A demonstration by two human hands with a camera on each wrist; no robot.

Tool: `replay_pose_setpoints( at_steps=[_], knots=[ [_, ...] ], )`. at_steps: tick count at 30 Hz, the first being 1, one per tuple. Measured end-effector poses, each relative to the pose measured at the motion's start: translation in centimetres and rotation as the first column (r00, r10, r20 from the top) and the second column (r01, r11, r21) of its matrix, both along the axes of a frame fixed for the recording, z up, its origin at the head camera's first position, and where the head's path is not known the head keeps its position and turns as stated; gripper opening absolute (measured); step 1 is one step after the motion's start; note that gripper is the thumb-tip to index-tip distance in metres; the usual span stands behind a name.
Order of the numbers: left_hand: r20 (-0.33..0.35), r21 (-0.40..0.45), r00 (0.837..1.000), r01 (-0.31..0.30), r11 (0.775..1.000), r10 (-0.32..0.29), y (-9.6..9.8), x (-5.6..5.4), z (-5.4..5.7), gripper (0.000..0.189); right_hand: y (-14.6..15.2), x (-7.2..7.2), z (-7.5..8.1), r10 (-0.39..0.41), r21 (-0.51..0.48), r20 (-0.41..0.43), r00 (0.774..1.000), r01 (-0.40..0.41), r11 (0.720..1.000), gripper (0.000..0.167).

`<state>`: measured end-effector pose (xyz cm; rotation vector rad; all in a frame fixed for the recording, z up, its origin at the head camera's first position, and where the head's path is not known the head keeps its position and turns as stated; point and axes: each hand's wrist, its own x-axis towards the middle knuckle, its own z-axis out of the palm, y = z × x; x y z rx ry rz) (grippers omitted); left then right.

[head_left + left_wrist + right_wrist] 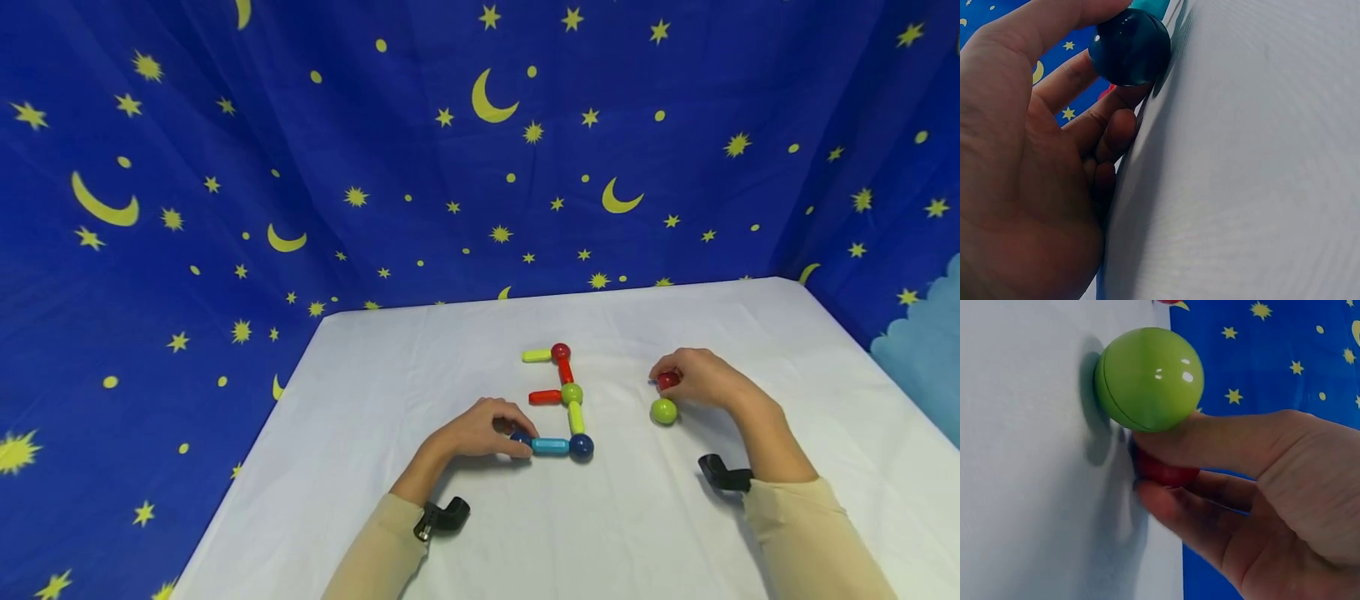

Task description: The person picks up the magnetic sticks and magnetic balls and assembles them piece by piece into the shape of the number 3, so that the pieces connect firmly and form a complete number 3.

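Magnetic sticks and balls form a figure on the white table. My left hand [483, 429] grips a dark blue ball [1130, 47] between thumb and fingers. From that ball a light blue stick [551, 447] runs right to a second dark blue ball [581, 447]. Above it, a yellow-green stick [576, 417] leads to a green ball [572, 393]. My right hand [705, 379] pinches a red ball [1163, 470] at the right, with a bit of blue showing at its far side. A loose-looking green ball [1149, 379] sits right by the right thumb.
The figure continues with a red stick [544, 397] pointing left, another red stick [566, 371], a red ball [561, 353] and a yellow-green stick [536, 356] at the top. White cloth [375, 358] covers the table; a blue starry curtain [420, 150] hangs behind it.
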<state>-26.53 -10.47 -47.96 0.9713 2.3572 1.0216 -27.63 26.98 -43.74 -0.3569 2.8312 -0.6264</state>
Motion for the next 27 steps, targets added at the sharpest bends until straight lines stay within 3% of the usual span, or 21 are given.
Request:
replay_pose_setpoints(
  at_steps=[16,27],
  knots=[
    [-0.009,-0.014,1.0,-0.002,1.0,0.002,0.1,0.0,0.2,0.022,-3.6,-0.5,-0.4,-0.09,-0.118,-0.199,0.976,0.067,0.991,0.045],
    [0.021,-0.002,1.0,-0.013,1.0,0.013,0.0,0.1,0.2,0.022,-8.1,-1.5,-1.1,-0.113,-0.243,-0.223,0.968,0.057,0.968,0.05]
  ],
)
